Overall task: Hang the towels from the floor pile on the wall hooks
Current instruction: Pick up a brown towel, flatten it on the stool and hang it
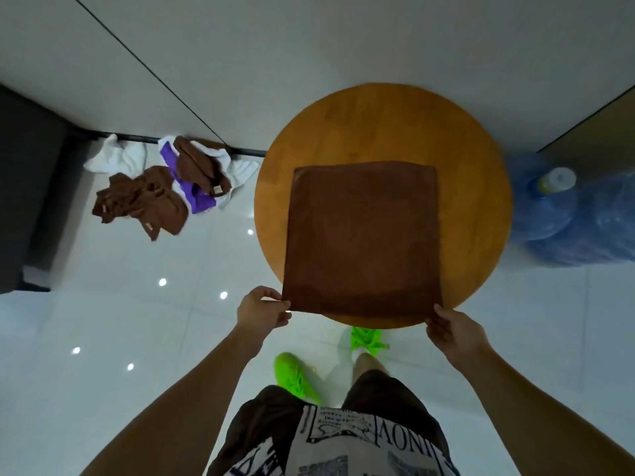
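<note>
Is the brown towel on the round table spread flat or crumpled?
Spread flat. The brown towel lies smooth as a rectangle on the round table, the left hand and right hand pinching its near corners.

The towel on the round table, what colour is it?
Brown. The flat towel shows plainly in the head view.

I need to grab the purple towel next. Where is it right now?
In the head view, the purple towel lies in the floor pile at left, by the wall, between white and brown towels, left of the round wooden table.

Matt brown cloth towel (364, 235), smooth wooden table (388, 125), glossy tiled floor (137, 321), translucent plastic bottles (563, 214)
</note>
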